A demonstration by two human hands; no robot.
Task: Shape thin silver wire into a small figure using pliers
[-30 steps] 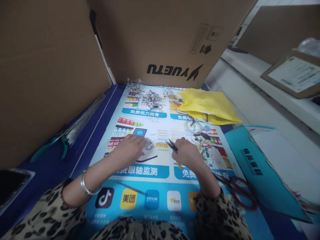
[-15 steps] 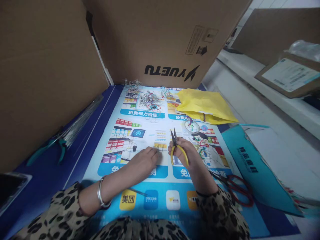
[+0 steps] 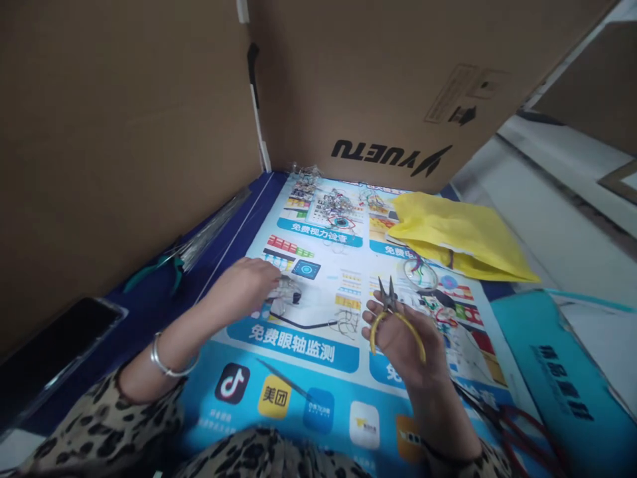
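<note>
Yellow-handled needle-nose pliers [image 3: 420,337] lie across the palm of my right hand [image 3: 418,348], jaws pointing away from me and slightly apart. The fingers of that hand curl loosely around the handles. My left hand [image 3: 243,287] is at the left of the printed sheet, palm down with its fingers curled together. The fingertips are at a small heap of clear and silvery bits [image 3: 286,292]; what they pinch, if anything, is hidden. Between my hands lies a small bunch of bent thin wires [image 3: 347,322].
Tangled wire pieces [image 3: 333,202] lie at the back. To the right are a yellow bag [image 3: 462,232], a clear round dish [image 3: 421,273], red-handled scissors [image 3: 527,438] and a teal card [image 3: 542,352]. Left are teal-handled pliers [image 3: 154,272], straight wires [image 3: 213,229] and a phone [image 3: 60,345]. Cardboard walls [image 3: 348,79] stand behind.
My left hand has moved left, away from the middle, to the clear heap. My right hand still holds the pliers, palm turned up more. The view has swung left.
</note>
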